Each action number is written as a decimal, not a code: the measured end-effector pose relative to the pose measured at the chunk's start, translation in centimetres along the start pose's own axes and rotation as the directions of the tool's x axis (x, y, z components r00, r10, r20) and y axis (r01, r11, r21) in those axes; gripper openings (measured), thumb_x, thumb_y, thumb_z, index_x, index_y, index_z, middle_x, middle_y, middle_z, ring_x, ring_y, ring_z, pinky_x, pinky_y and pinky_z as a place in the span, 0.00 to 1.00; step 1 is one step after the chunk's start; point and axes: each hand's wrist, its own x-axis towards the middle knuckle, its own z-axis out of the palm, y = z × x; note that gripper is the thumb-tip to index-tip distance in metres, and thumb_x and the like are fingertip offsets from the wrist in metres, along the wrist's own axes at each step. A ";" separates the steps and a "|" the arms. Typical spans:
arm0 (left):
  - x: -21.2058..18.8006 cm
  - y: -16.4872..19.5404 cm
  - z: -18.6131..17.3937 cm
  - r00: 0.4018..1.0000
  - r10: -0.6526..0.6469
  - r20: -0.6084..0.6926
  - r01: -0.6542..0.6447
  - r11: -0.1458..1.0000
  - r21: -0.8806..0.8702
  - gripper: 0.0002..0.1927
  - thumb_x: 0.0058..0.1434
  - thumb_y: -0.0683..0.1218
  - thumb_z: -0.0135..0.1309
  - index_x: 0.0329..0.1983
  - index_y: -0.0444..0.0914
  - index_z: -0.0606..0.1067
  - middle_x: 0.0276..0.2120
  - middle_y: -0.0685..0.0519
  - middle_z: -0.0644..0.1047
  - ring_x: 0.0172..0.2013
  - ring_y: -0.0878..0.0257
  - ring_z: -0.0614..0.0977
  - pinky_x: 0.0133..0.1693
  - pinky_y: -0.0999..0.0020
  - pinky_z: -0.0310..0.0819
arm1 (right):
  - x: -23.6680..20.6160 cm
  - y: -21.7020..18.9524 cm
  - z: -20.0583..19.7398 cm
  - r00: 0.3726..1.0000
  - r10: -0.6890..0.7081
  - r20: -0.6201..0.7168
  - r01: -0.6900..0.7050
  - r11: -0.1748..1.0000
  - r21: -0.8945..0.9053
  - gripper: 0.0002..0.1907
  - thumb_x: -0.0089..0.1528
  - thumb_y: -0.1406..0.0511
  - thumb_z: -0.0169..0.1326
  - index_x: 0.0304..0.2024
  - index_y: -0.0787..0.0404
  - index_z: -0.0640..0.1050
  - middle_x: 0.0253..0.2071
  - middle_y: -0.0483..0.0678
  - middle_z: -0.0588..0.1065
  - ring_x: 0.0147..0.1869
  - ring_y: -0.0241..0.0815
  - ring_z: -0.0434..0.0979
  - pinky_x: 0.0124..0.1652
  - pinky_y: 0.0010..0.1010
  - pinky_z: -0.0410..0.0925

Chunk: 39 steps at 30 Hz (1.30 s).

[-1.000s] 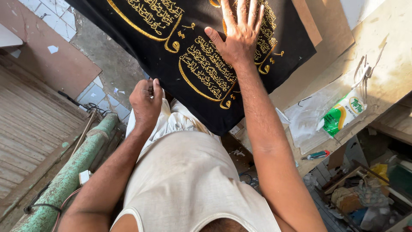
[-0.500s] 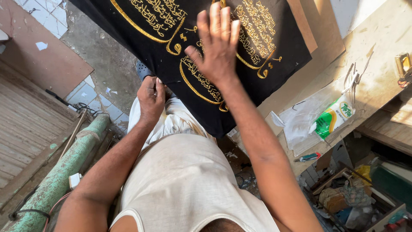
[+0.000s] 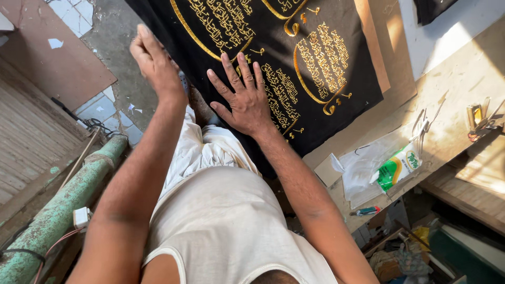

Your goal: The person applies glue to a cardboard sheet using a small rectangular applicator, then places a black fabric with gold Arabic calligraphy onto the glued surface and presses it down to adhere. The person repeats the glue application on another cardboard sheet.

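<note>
A black cloth (image 3: 321,31) with gold embroidered script lies spread over a wooden board in front of me. My right hand (image 3: 243,97) rests flat on it, fingers spread, near the cloth's lower left part. My left hand (image 3: 155,60) is raised at the cloth's left edge, fingers together and extended; whether it touches the edge is unclear. Neither hand holds anything. My white vest and light trousers fill the lower middle of the view.
A workbench (image 3: 457,89) on the right carries a white plastic bag, a green and white packet (image 3: 398,167), scissors (image 3: 422,126) and a small metal tool (image 3: 476,118). A green pipe (image 3: 58,210) runs along the lower left. Clutter lies under the bench.
My right hand slid down and left across the cloth. My left hand let go of the cloth's edge, opened and rose. The view shifted, the cloth now further right.
</note>
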 end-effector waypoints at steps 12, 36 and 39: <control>6.3 1.8 2.9 0.892 0.422 -0.162 -0.333 0.856 0.395 0.22 0.77 0.60 0.39 0.31 0.42 0.66 0.23 0.61 0.64 0.26 0.74 0.66 0.28 0.72 0.65 | 0.9 -0.6 0.4 0.999 0.032 0.027 -0.032 0.999 -0.003 0.33 0.71 0.37 0.36 0.76 0.33 0.60 0.81 0.47 0.47 0.85 0.57 0.43 0.78 0.61 0.41; 7.8 1.7 2.5 0.919 0.384 -0.082 -0.354 0.900 0.254 0.22 0.78 0.63 0.38 0.43 0.41 0.67 0.32 0.60 0.68 0.35 0.73 0.69 0.39 0.73 0.71 | 21.6 8.6 -1.2 0.983 0.179 -0.035 -0.182 0.979 -0.090 0.45 0.70 0.33 0.29 0.81 0.49 0.58 0.83 0.54 0.47 0.86 0.59 0.37 0.81 0.54 0.36; 8.4 2.4 2.2 0.950 0.307 -0.054 -0.277 0.910 0.309 0.22 0.76 0.64 0.38 0.41 0.42 0.65 0.32 0.59 0.66 0.33 0.72 0.68 0.38 0.74 0.69 | 22.2 8.0 -0.6 0.979 0.205 -0.022 -0.205 0.955 -0.214 0.45 0.67 0.32 0.31 0.78 0.46 0.60 0.79 0.58 0.47 0.83 0.63 0.37 0.78 0.58 0.34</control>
